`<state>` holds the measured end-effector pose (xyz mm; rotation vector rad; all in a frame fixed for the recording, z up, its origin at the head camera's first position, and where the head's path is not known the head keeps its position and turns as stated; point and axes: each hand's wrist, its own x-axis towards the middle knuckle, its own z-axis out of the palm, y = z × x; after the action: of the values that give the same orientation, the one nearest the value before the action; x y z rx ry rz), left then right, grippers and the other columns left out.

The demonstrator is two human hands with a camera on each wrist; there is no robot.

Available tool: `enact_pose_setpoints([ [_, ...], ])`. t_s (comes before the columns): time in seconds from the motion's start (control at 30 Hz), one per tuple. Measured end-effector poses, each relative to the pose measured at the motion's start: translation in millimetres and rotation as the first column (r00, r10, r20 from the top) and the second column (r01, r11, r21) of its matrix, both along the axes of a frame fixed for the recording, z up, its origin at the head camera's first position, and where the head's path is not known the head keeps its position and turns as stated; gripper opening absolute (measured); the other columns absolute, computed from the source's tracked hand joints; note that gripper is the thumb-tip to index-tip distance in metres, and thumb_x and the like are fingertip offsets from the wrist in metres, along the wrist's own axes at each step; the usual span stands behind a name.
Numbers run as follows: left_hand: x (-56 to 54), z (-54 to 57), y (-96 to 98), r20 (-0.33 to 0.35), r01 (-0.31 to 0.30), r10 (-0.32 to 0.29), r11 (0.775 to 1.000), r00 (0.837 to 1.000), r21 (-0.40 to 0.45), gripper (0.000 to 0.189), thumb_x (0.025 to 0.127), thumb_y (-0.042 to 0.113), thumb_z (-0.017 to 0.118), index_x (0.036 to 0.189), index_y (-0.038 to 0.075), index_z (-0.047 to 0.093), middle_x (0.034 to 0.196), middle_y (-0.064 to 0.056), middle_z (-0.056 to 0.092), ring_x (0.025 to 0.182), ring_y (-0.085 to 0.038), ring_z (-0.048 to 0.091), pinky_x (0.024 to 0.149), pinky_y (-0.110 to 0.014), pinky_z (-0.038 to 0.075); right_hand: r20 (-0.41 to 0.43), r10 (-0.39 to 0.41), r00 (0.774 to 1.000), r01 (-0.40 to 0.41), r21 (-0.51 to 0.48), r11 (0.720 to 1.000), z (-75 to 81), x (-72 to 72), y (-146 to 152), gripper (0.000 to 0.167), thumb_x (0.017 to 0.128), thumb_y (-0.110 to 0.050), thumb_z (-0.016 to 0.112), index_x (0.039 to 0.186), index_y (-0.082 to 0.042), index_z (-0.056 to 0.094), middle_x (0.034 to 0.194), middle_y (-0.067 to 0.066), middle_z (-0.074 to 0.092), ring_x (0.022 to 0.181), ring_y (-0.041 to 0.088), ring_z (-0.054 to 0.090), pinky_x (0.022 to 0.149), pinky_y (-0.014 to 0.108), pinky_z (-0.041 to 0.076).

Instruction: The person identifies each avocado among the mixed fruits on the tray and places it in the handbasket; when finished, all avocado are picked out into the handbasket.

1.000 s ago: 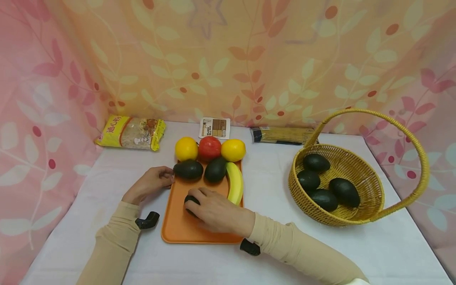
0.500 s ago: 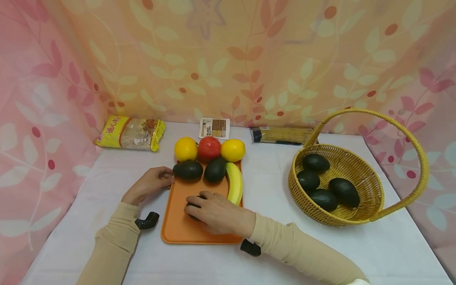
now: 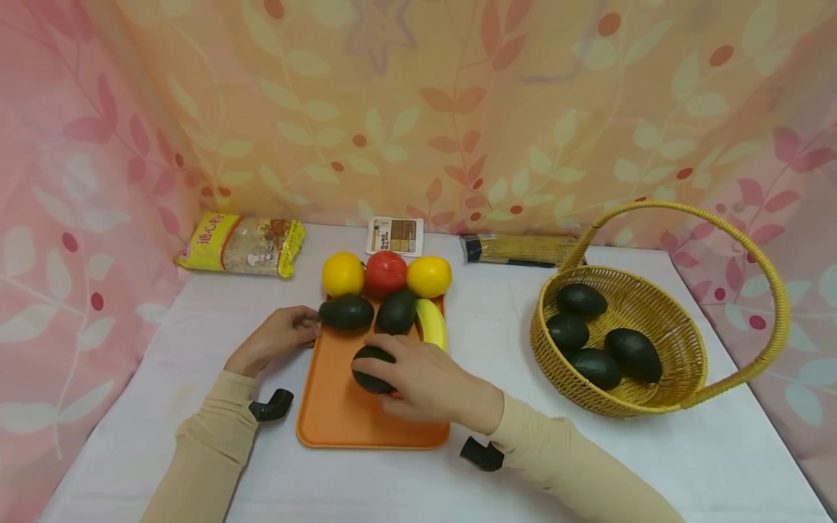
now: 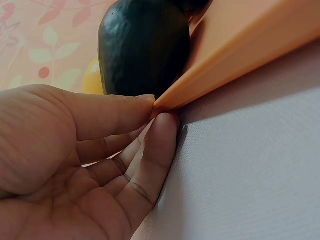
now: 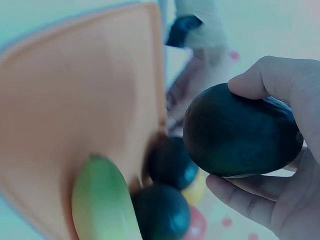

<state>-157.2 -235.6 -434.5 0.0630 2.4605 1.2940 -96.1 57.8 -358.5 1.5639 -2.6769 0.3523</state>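
Observation:
An avocado [image 5: 240,132] is gripped in my right hand [image 3: 434,381], held above the orange tray [image 3: 340,421] between thumb and fingers. At the tray's left edge, my left hand [image 3: 277,334] pinches the rim between thumb and finger, as the left wrist view shows. Beside those fingertips lies a second avocado [image 4: 142,50]. A third avocado [image 3: 396,311] rests to its right, with a banana [image 3: 431,323] along the tray's right side, partly hidden by my right hand. Two yellow fruits [image 3: 343,274] flank a red fruit [image 3: 386,274] at the tray's far end.
A wicker basket [image 3: 686,349] with a tall handle stands on the right, holding several avocados [image 3: 633,354]. Along the back lie a yellow food bag [image 3: 245,245], a small printed packet [image 3: 395,236] and a long pack of what looks like noodles [image 3: 523,249].
My right hand has lifted the avocado off the tray and moved it slightly to the right. The left hand stays at the tray's edge.

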Motion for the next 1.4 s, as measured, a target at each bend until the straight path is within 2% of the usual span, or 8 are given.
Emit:
enact_pose_setpoints([
  [0.2, -0.1, 0.0, -0.1, -0.019, 0.002, -0.001, 1.0, 1.0, 0.009, 0.037, 0.093, 0.007, 0.059, 0.126, -0.01, 0.054, 0.104, -0.018, 0.066, 0.09, -0.018, 0.06, 0.08, -0.027, 0.05, -0.076, -0.116, 0.99, 0.101, -0.173, 0.98, 16.6, -7.6, 39, 0.052, 0.082, -0.025, 0.073, 0.132, -0.023, 0.058, 0.137, 0.009, 0.053, 0.111, 0.023, 0.061, 0.086, 0.037, 0.056],
  [0.37, 0.0, -1.5, 0.3, -0.014, -0.006, 0.007, 1.0, 1.0, 0.004, 0.036, 0.094, 0.007, 0.059, 0.125, -0.009, 0.055, 0.105, -0.018, 0.066, 0.091, -0.018, 0.06, 0.081, -0.027, 0.05, -0.112, -0.279, 0.954, 0.237, -0.291, 0.927, 35.0, -14.6, 85, 0.055, 0.081, -0.023, 0.074, 0.133, -0.022, 0.058, 0.137, 0.01, 0.053, 0.105, 0.024, 0.063, 0.081, 0.037, 0.057],
  [0.47, 0.2, -2.5, 1.0, -0.014, -0.008, 0.008, 1.0, 1.0, 0.014, 0.036, 0.094, 0.009, 0.06, 0.125, -0.009, 0.055, 0.107, -0.019, 0.066, 0.091, -0.017, 0.061, 0.081, -0.027, 0.051, -0.116, -0.412, 0.904, 0.353, -0.345, 0.87, 45.4, -15.8, 118, 0.058, 0.08, -0.022, 0.075, 0.135, -0.02, 0.056, 0.138, 0.01, 0.053, 0.098, 0.028, 0.066, 0.075, 0.042, 0.057],
  [0.67, -0.1, -2.6, 1.6, -0.017, -0.008, 0.008, 1.0, 1.0, 0.012, 0.036, 0.094, 0.01, 0.06, 0.125, -0.008, 0.055, 0.108, -0.019, 0.066, 0.092, -0.019, 0.062, 0.082, -0.028, 0.051, -0.069, -0.648, 0.759, 0.575, -0.395, 0.716, 56.0, -12.0, 181, 0.064, 0.076, -0.013, 0.074, 0.136, -0.009, 0.051, 0.132, 0.019, 0.056, 0.104, 0.036, 0.058, 0.079, 0.058, 0.049],
  [0.8, 0.3, -1.1, 0.8, -0.024, -0.002, 0.002, 1.0, 1.0, 0.0, 0.036, 0.094, 0.011, 0.06, 0.124, -0.008, 0.056, 0.108, -0.02, 0.067, 0.093, -0.02, 0.062, 0.082, -0.028, 0.05, -0.037, -0.744, 0.667, 0.689, -0.348, 0.636, 49.5, -7.3, 211, 0.06, 0.077, -0.017, 0.071, 0.133, -0.007, 0.051, 0.131, 0.022, 0.053, 0.109, 0.041, 0.053, 0.083, 0.063, 0.044],
  [0.9, 0.5, 0.3, 0.8, -0.021, -0.001, 0.001, 1.0, 1.0, 0.001, 0.036, 0.094, 0.011, 0.06, 0.124, -0.008, 0.056, 0.109, -0.02, 0.066, 0.094, -0.02, 0.062, 0.082, -0.028, 0.05, -0.035, -0.782, 0.622, 0.741, -0.295, 0.602, 38.5, -3.3, 226, 0.055, 0.078, -0.02, 0.069, 0.13, -0.007, 0.054, 0.13, 0.025, 0.05, 0.106, 0.046, 0.052, 0.078, 0.065, 0.042],
  [1.13, -1.0, 4.3, 2.1, -0.012, -0.007, 0.007, 1.0, 1.0, -0.006, 0.037, 0.094, 0.011, 0.06, 0.126, -0.007, 0.055, 0.11, -0.02, 0.066, 0.096, -0.022, 0.061, 0.084, -0.03, 0.049, -0.045, -0.812, 0.583, 0.797, -0.166, 0.581, 20.4, -0.4, 244, 0.056, 0.081, -0.022, 0.068, 0.132, -0.005, 0.054, 0.128, 0.031, 0.046, 0.093, 0.053, 0.055, 0.067, 0.067, 0.044],
  [1.4, 1.5, 2.7, 2.1, 0.003, -0.012, 0.012, 1.0, 1.0, 0.001, 0.039, 0.094, 0.012, 0.059, 0.127, -0.009, 0.054, 0.11, -0.02, 0.065, 0.095, -0.021, 0.06, 0.084, -0.029, 0.049, -0.077, -0.812, 0.578, 0.803, -0.121, 0.583, 4.0, -3.2, 248, 0.059, 0.077, -0.019, 0.074, 0.129, -0.001, 0.053, 0.124, 0.032, 0.052, 0.101, 0.052, 0.055, 0.075, 0.068, 0.045],
])
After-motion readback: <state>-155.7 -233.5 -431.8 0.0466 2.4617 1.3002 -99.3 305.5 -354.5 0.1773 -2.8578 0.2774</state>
